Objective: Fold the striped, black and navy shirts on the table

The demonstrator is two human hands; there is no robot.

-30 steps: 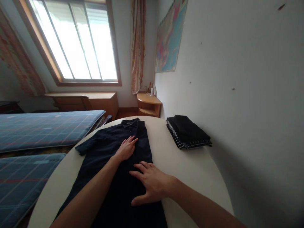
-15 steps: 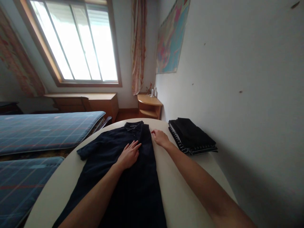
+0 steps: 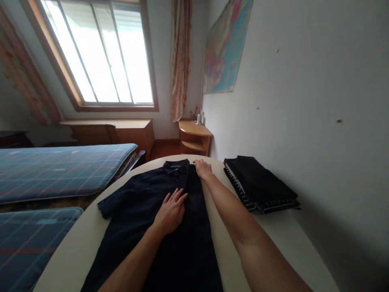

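A dark navy collared polo shirt (image 3: 142, 202) lies front side up on a round cream table (image 3: 63, 247), its collar at the far end. One short sleeve spreads to the left; the right side runs in a straight edge with no sleeve showing. Flat on the shirt's chest, below the buttons, rests my left hand (image 3: 172, 211) with its fingers spread. My right hand (image 3: 203, 167) is at the right shoulder edge beside the collar, fingers stretched toward the collar and touching the cloth.
On the table's right side sits a stack of folded black clothes (image 3: 258, 182), some with white stripes, near the white wall (image 3: 334, 170). To the left are two blue plaid mattresses (image 3: 67, 170). A wooden corner shelf (image 3: 196, 129) and a desk (image 3: 133, 123) stand beyond, under the window.
My right hand has moved from beside the shirt's right edge onto the shoulder by the collar, its fingers reaching out more. My left hand stays on the chest. The view has shifted slightly.
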